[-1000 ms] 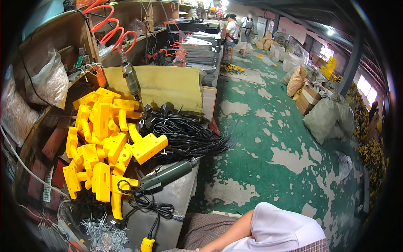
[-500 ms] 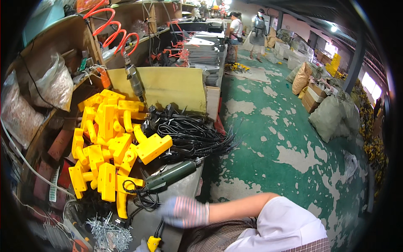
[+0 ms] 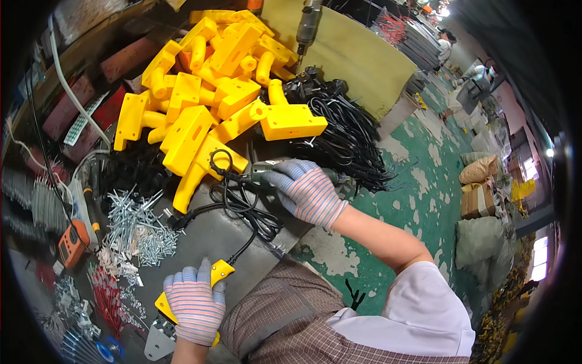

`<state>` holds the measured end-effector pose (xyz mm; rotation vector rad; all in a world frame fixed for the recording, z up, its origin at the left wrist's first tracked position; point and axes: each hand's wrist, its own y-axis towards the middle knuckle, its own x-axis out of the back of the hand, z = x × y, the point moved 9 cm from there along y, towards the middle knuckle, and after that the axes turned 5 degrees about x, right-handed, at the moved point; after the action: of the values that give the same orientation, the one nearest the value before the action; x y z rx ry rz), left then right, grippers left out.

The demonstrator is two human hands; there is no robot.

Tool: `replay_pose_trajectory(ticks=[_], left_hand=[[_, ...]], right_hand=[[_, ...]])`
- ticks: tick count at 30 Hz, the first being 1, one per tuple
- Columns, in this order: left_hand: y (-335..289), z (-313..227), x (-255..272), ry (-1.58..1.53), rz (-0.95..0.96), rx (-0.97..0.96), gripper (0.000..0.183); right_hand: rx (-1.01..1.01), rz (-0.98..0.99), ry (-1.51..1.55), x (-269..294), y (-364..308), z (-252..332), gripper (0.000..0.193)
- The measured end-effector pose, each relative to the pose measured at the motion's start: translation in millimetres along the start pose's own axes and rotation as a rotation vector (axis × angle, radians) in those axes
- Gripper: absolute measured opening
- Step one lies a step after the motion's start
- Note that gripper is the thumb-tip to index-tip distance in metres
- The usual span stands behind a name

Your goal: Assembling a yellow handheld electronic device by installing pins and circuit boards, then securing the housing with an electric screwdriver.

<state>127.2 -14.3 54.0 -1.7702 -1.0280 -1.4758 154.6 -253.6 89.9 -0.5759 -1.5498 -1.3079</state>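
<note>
My left hand (image 3: 194, 303) is closed round a yellow plastic handle (image 3: 222, 271) low on the bench, near my lap. A black cord runs out of the handle's upper end, and a grey metal plate with holes (image 3: 159, 341) sticks out beside its lower end. My right hand (image 3: 312, 193) wraps over a dark green electric screwdriver (image 3: 260, 173) lying at the bench's right edge; its tip shows beyond my fingers. A coiled black cord (image 3: 257, 221) lies between the two hands.
Yellow handle shells (image 3: 188, 130) are heaped at the back, beside a bundle of black power cords (image 3: 345, 127). Silver screws (image 3: 136, 224) lie piled left, near an orange meter (image 3: 74, 242). A hanging air screwdriver (image 3: 308, 27) stands before a yellowish board (image 3: 364, 60). Two people are far off.
My view has tilted down and round. My right hand has moved away from me onto the green screwdriver and closed on it. The left hand with the yellow handle has come fully into view.
</note>
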Motion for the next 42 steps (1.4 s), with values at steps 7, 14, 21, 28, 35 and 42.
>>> replay_pose_trajectory(ticks=[7,14,21,28,35,42], left_hand=[[6,-6,6,-0.026,0.015,-0.007,0.051],[-5,-9,16,0.072,0.032,0.012,0.041],[-7,3,9,0.067,-0.033,0.05,0.039],[9,-1,9,-0.086,-0.098,0.062,0.052],[1,13,5,-0.093,-0.128,0.086,0.05],[-2,9,5,0.012,-0.111,0.079,0.04]], right_hand=[[-0.249,0.383,-0.067,-6,-36,-64,0.067],[-0.33,0.468,0.769,-29,-21,-8,0.076],[-0.504,0.332,1.631,11,27,61,0.072],[-0.422,0.203,1.264,7,25,71,0.041],[-0.244,0.046,1.241,-24,26,94,0.039],[-0.291,0.428,2.067,-133,-39,53,0.042]])
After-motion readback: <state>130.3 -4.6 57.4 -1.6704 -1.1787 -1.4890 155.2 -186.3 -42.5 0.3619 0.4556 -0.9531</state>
